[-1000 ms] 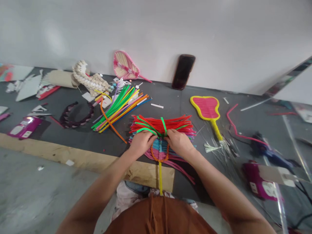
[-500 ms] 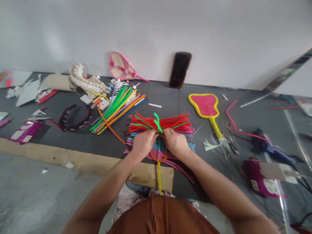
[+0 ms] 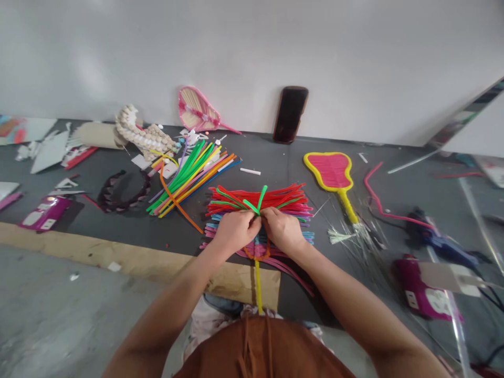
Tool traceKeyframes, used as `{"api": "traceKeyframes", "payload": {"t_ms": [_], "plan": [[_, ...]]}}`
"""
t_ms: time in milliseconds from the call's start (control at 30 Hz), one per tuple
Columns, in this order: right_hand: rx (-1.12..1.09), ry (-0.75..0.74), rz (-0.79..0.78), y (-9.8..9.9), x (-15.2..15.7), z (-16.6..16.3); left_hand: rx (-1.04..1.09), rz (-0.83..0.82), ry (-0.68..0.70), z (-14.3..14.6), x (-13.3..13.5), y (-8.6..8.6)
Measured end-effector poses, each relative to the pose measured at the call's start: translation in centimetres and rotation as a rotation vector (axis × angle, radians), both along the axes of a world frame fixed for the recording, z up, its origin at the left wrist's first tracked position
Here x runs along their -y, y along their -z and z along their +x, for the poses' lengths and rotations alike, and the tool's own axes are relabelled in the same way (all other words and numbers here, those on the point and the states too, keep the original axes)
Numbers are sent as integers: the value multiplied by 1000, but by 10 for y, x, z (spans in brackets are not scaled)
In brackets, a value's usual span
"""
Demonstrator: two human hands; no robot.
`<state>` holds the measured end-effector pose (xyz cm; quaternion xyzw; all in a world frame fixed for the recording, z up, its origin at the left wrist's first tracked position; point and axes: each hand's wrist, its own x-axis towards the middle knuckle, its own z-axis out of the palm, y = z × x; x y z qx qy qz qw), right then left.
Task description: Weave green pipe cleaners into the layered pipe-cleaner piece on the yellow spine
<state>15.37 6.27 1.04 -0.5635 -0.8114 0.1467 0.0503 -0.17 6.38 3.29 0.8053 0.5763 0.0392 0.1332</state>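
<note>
My left hand (image 3: 238, 229) and my right hand (image 3: 284, 229) meet at the middle of a layered bundle of pipe cleaners, fingers pinched closed. Between them rises a bright green pipe cleaner (image 3: 262, 197), its two ends sticking up in a V. Red pipe cleaners (image 3: 279, 198) lie crosswise at the far side of the bundle, with purple, blue and pink rows nearer me, partly covered by my hands. A yellow pipe-cleaner stem (image 3: 258, 286) runs from the bundle towards my body. Around the stem's top curves an orange twisted strand (image 3: 249, 254).
Left of the bundle lie loose coloured pipe cleaners (image 3: 189, 178) and a dark braided band (image 3: 124, 191). A phone (image 3: 290, 114) leans on the wall beside a pink fan (image 3: 199, 109). To the right are a pink-and-yellow fan (image 3: 329, 170), a glue gun (image 3: 444, 244) and a purple box (image 3: 423, 289).
The green pipe cleaner's ends, crossed close together before, now spread apart to left and right. Both hands stay at the same spot on the bundle.
</note>
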Motion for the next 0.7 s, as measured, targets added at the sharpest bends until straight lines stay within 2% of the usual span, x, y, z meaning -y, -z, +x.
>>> {"api": "traceKeyframes", "payload": {"t_ms": [133, 300, 500, 700], "plan": [[-30, 28, -11, -1, 0, 0, 49, -13, 19, -3, -2, 1], [-50, 42, -13, -1, 0, 0, 163, -56, -60, -9, -4, 5], [-40, 71, -8, 1, 0, -1, 308, -125, -67, -16, -7, 8], [-75, 85, -3, 2, 0, 0, 294, -138, -59, -19, -8, 4]]}}
